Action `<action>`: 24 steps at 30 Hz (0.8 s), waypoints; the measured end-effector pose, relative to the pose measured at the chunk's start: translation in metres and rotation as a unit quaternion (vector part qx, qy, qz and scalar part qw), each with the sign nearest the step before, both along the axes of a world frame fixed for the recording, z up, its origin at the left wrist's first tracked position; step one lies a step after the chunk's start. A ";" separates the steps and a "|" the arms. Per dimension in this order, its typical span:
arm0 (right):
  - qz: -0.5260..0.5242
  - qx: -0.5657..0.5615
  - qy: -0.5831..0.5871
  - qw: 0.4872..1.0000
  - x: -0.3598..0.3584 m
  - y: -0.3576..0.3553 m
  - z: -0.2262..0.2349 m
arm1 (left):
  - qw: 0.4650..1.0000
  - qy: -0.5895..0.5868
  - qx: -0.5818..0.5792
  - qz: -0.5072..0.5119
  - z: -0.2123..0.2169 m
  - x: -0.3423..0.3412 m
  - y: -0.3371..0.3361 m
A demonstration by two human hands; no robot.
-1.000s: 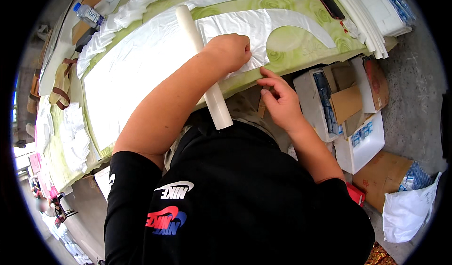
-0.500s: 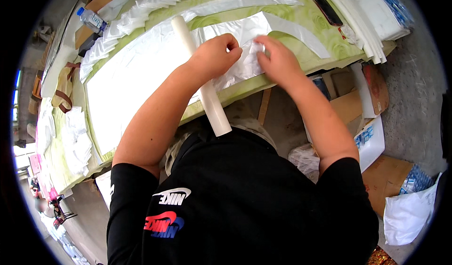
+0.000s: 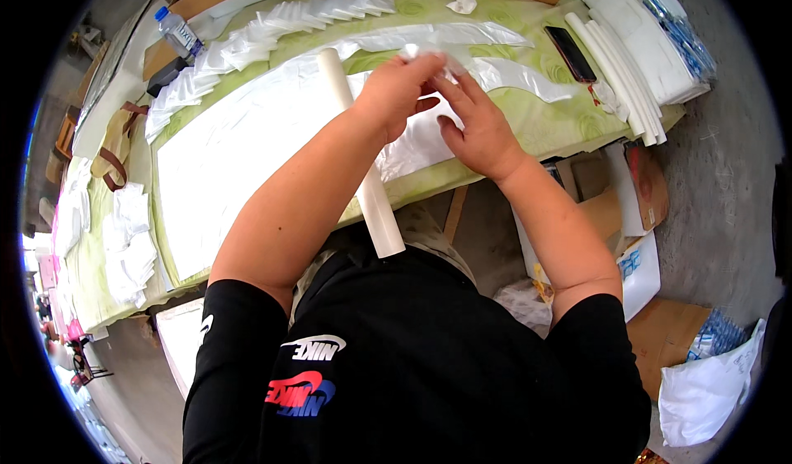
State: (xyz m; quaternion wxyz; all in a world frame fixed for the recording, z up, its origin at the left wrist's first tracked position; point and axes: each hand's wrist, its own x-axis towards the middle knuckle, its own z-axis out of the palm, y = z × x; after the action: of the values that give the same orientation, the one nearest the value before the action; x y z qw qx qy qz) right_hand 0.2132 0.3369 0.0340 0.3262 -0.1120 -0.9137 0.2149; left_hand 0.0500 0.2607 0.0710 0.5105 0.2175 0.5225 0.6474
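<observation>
My left hand is closed on a piece of thin, whitish see-through plastic film above the table; motion blurs the film. My right hand meets it from the right, fingers stretched toward the film and thumb apart. Beneath both hands lies a shiny plastic sheet near the table's front edge. A long white tube passes under my left forearm, and its near end juts over the edge toward my body. To its left, a wide white sheet covers the tabletop.
A row of folded plastic pieces runs along the back left, near a bottle. At the right are a phone, several white tubes and a stack of packs. Cardboard boxes stand on the floor at right.
My hands have come together and risen off the sheet. The left hand moved right and now has a piece of film in it; the right hand's fingers have straightened.
</observation>
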 end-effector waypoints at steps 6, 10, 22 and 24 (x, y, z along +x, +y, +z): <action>-0.010 -0.174 0.045 0.984 0.020 -0.007 -0.011 | 0.993 0.066 0.007 0.097 0.011 -0.055 -0.099; -0.031 -0.054 0.000 0.998 0.028 -0.009 -0.026 | 0.893 0.341 -0.190 0.224 -0.038 -0.138 -0.212; -0.056 0.093 -0.142 0.984 -0.012 0.002 -0.047 | 0.583 0.656 -0.468 0.099 -0.075 -0.188 -0.318; -0.062 0.084 -0.148 0.983 -0.011 -0.002 -0.047 | 0.581 0.662 -0.466 0.090 -0.075 -0.192 -0.322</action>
State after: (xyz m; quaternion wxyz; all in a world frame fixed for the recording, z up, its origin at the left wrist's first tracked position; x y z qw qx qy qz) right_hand 0.2020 0.3344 -0.0131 0.2084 -0.1710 -0.9580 0.0977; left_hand -0.1424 -0.0614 -0.0038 -0.0064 0.2697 0.9623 0.0350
